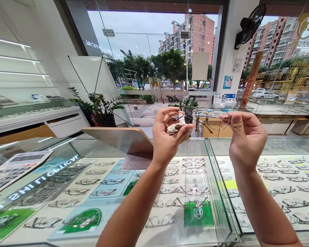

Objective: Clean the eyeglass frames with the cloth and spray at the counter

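My left hand (167,139) is closed around a pale, folded cloth (174,128) and one side of a pair of thin-rimmed eyeglasses (216,129). My right hand (247,137) pinches the other side of the glasses' rim between thumb and fingers. Held level between both hands, the glasses are up above the glass display counters. The cloth and fingers cover part of the left-hand lens. A dark temple tip shows by my left fingers.
Below my arms, a glass display case (211,164) contains rows of eyeglasses. A slanted wooden-edged board (118,137) stands on the counter left of my hand. Farther left lies a calculator (18,168). Potted plants (103,109) stand near the glass shopfront, and a fan (252,24) hangs on the pillar.
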Tool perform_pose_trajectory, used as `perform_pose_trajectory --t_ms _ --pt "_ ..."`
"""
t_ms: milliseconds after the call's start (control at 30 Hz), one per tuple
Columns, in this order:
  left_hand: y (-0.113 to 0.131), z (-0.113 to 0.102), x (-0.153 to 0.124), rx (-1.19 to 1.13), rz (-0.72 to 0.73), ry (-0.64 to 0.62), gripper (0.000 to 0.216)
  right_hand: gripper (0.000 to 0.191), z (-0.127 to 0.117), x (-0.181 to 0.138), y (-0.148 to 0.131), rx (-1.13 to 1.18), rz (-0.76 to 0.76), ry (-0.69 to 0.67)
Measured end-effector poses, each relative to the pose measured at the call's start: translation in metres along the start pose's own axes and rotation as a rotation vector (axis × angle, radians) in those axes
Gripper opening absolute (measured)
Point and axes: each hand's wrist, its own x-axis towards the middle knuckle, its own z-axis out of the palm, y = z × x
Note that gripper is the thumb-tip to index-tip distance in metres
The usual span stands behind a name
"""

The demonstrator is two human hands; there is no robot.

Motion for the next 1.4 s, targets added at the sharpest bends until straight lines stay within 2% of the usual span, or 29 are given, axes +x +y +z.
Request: perform_pose_trajectory --t_ms 200,367,433,500,600,667,800,1033,1133,1233,1333,1400 --pt "0.001 -0.001 -0.002 -0.01 0.015 0.013 0.054 0.02 0.001 0.0 0.004 -0.075 0.022 -0.018" --pt "-0.003 -0.001 -0.001 -0.065 -0.022 0.017 0.056 0.024 -0.004 0.005 0.013 0.011 0.093 -0.086" --pt "-0.005 -0.002 0.0 -0.159 -0.133 -0.008 0.058 0.024 -0.007 0.008 0.015 0.066 0.137 -0.161" --pt "-0.005 -0.001 0.002 -0.301 -0.32 -0.083 0.06 0.025 -0.009 0.012 0.016 0.06 0.128 -0.293" --pt "-0.004 0.002 0.003 -0.52 -0.653 -0.231 0.062 0.042 -0.011 0.013 0.014 -0.046 -0.002 -0.474" --pt "-0.004 0.005 0.002 -0.617 -0.816 -0.304 0.057 0.039 -0.011 0.013 0.013 -0.107 -0.079 -0.518" --pt "-0.007 0.009 0.0 -0.739 -0.988 -0.367 0.046 0.03 -0.011 0.011 0.013 -0.165 -0.136 -0.528" --pt "-0.009 0.01 0.0 -0.922 -1.253 -0.38 0.035 0.027 -0.012 0.013 0.015 -0.177 -0.177 -0.592" --pt "-0.009 0.009 -0.003 -0.928 -1.29 -0.436 0.026 0.019 -0.012 0.011 0.015 -0.184 -0.258 -0.58" --pt "-0.007 0.009 -0.005 -0.837 -1.25 -0.49 0.035 0.013 -0.013 0.011 0.012 -0.227 -0.293 -0.556" --pt "-0.004 0.008 -0.004 -0.595 -1.079 -0.478 0.049 0.01 -0.018 0.014 0.005 -0.261 -0.272 -0.551" --pt "-0.005 0.005 -0.004 -0.395 -0.942 -0.37 0.053 0.01 -0.021 0.017 0.002 -0.286 -0.23 -0.577"
